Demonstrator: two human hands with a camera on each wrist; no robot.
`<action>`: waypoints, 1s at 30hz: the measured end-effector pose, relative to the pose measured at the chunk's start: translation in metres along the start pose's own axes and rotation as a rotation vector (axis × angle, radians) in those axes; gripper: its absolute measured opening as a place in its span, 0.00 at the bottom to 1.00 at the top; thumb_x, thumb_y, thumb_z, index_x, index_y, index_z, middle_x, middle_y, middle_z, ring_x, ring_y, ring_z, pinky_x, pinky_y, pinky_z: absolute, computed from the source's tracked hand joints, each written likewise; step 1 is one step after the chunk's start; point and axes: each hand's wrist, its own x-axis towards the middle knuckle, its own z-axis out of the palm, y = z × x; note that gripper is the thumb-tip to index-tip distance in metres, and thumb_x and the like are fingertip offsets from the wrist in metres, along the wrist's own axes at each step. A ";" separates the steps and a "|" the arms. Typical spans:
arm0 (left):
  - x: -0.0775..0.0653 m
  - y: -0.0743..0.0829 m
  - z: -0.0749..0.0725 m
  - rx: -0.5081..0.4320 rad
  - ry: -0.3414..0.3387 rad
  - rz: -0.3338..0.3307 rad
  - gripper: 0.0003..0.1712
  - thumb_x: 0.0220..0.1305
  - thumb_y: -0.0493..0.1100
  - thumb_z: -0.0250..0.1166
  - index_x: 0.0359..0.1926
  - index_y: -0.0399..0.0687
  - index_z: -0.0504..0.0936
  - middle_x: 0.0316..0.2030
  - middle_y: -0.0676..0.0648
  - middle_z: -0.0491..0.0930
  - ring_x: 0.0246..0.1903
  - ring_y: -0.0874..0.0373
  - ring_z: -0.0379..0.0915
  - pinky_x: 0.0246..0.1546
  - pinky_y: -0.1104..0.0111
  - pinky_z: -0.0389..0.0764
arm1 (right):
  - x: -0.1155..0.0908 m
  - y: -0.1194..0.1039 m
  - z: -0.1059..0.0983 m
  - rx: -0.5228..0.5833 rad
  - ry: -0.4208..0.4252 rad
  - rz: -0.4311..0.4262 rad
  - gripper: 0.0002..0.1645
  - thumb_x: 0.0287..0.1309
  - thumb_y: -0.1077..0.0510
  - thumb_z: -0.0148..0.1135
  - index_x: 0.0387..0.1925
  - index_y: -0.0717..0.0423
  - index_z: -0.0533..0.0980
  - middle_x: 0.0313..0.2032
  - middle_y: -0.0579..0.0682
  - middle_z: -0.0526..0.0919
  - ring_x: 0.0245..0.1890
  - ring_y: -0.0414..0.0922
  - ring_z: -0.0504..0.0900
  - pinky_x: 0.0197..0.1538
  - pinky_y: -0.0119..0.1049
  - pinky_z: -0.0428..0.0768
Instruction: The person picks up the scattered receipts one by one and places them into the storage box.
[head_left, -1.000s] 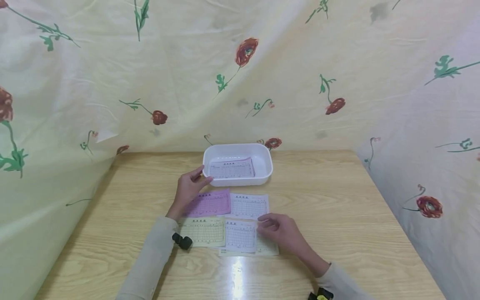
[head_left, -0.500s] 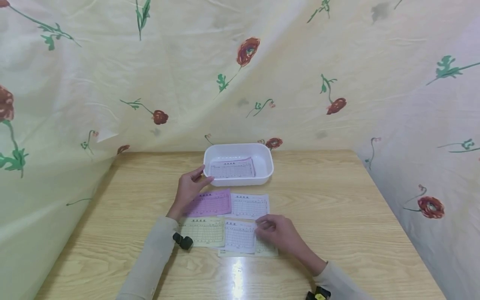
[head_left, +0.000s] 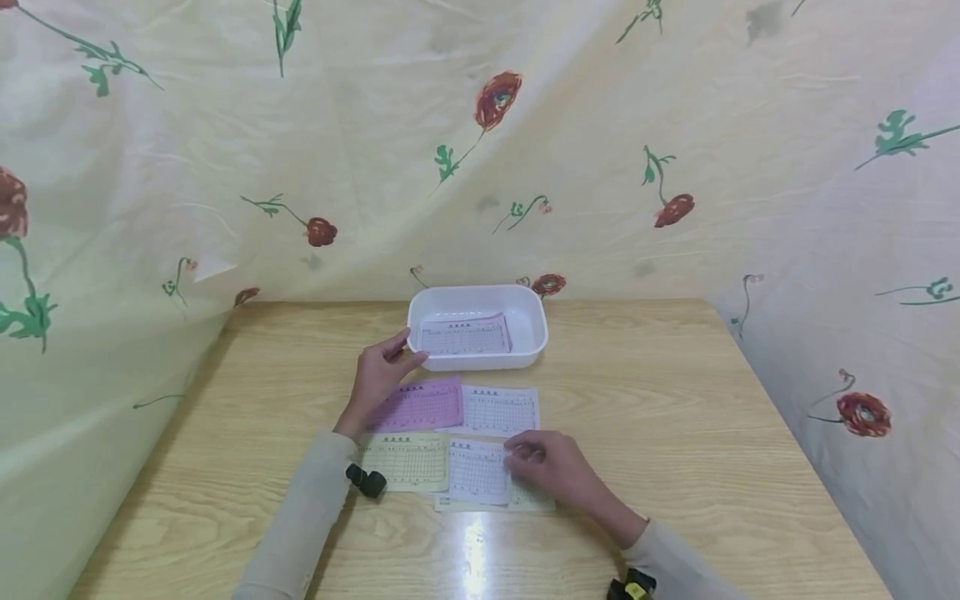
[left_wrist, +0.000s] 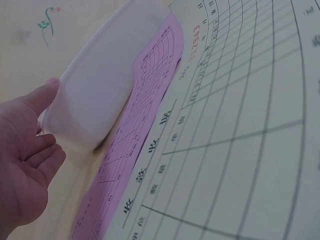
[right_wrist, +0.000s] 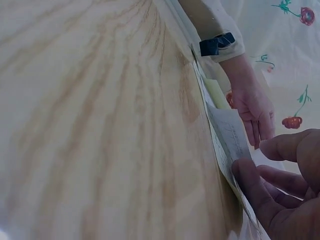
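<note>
In the head view my left hand (head_left: pixel 377 375) spans the near left corner of a white plastic tray (head_left: pixel 487 362), thumb on its front and a finger at its side. A lilac printed slip (head_left: pixel 465 335) lies inside the tray. Over the right edge of a pale white slip (head_left: pixel 478 471) hovers my right hand (head_left: pixel 558 468); the right wrist view shows its thumb against or very near the slip, with the fingertips apart. That slip overlaps a yellowish slip (head_left: pixel 532 500). Beside them lie a pink slip (head_left: pixel 420 406), a yellow slip (head_left: pixel 405 462) and another white slip (head_left: pixel 501 410).
All this rests on a wooden table (head_left: pixel 637 375). A flowered cloth (head_left: pixel 375 167) hangs behind the table and along its sides. The tray stands close to the back edge, with the slips directly in front of it.
My right hand has shifted slightly left, and the pale white slip near its fingertips has slid a little left too. My left hand stays at the tray's corner.
</note>
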 end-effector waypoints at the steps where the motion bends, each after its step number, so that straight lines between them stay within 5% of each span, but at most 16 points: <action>1: 0.000 0.000 0.000 0.007 0.001 -0.003 0.43 0.59 0.50 0.77 0.71 0.40 0.71 0.67 0.36 0.73 0.62 0.45 0.78 0.53 0.73 0.84 | 0.001 0.000 0.000 -0.006 -0.003 -0.009 0.14 0.60 0.53 0.73 0.44 0.54 0.86 0.33 0.43 0.88 0.32 0.38 0.83 0.37 0.29 0.86; 12: 0.001 -0.001 0.000 0.041 0.022 -0.004 0.43 0.58 0.52 0.77 0.70 0.41 0.72 0.68 0.38 0.73 0.64 0.47 0.76 0.56 0.74 0.82 | 0.005 0.002 0.001 -0.040 -0.035 -0.060 0.11 0.60 0.53 0.73 0.41 0.54 0.87 0.34 0.44 0.88 0.32 0.38 0.83 0.37 0.28 0.85; 22: 0.002 -0.001 0.001 0.047 0.031 -0.014 0.42 0.59 0.52 0.77 0.69 0.41 0.73 0.67 0.38 0.74 0.63 0.48 0.77 0.55 0.75 0.82 | 0.004 0.000 0.001 0.000 0.039 0.039 0.10 0.58 0.49 0.75 0.37 0.48 0.86 0.31 0.41 0.86 0.30 0.38 0.82 0.34 0.29 0.85; 30: 0.002 -0.001 0.001 0.060 0.035 -0.027 0.42 0.59 0.53 0.77 0.69 0.42 0.73 0.67 0.39 0.75 0.63 0.48 0.77 0.56 0.74 0.83 | 0.004 -0.002 0.001 0.066 0.106 0.060 0.12 0.52 0.62 0.77 0.39 0.53 0.85 0.34 0.47 0.88 0.31 0.40 0.86 0.36 0.29 0.88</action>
